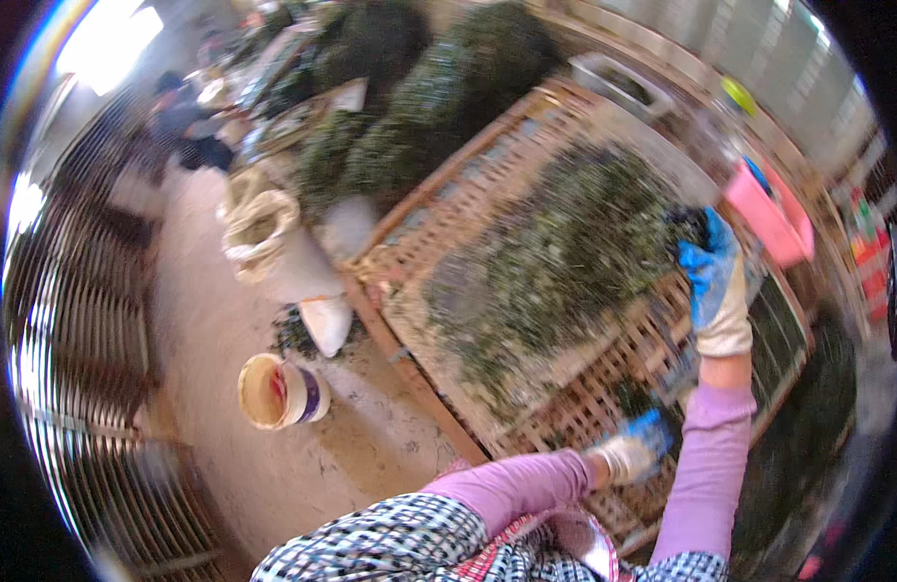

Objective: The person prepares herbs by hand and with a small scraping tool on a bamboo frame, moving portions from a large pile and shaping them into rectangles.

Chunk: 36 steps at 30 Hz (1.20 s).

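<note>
My right hand (714,280), in a white glove with a blue coated palm, is shut on a dark clump of leafy material (687,224) at the right end of a large green pile (579,254). The pile is spread over a light sheet on a slatted wooden table. Lower down, my left hand (634,447), gloved the same way, is over the wooden lattice (601,393) close to a small green clump (635,396). Blur hides whether its fingers hold anything.
Large dark green heaps (448,94) lie beyond the table. A white bucket (263,393) and an open woven sack (259,225) stand on the floor at left. A pink basin (772,211) and a white tub (623,84) are at the right and far side. A person (190,124) is at upper left.
</note>
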Each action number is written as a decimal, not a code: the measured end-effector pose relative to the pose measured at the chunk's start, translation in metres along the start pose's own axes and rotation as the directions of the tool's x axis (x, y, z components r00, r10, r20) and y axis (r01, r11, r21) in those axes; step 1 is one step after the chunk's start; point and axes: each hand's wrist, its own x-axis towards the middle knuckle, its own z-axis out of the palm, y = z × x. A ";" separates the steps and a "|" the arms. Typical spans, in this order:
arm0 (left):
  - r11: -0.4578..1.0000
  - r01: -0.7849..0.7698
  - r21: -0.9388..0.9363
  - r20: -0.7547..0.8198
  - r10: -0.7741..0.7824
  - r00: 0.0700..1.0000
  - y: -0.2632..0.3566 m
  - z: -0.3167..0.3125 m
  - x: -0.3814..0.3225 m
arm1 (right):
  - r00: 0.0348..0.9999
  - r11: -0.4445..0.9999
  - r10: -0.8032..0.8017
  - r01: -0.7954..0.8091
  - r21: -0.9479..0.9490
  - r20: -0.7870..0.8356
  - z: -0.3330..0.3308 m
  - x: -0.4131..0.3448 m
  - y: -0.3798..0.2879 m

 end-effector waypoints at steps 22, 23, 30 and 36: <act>0.950 0.311 0.031 -0.357 -0.280 0.891 0.032 -0.028 -0.013 | 0.961 0.535 0.122 -0.276 -0.798 -0.250 -0.167 -0.284 0.081; 0.949 0.314 0.003 -0.317 -0.297 0.901 0.032 -0.024 -0.003 | 0.978 0.402 -0.007 -0.189 -0.896 -0.210 -0.159 -0.287 0.088; 0.925 0.205 0.319 -0.134 -0.170 0.976 0.001 -0.005 0.013 | 0.868 0.167 0.154 -0.493 -0.854 -0.472 -0.192 -0.324 0.077; 0.900 0.362 0.242 -0.177 -0.326 0.929 0.019 -0.037 -0.002 | 0.860 -0.142 -0.013 -0.507 -0.850 -0.511 -0.190 -0.339 0.036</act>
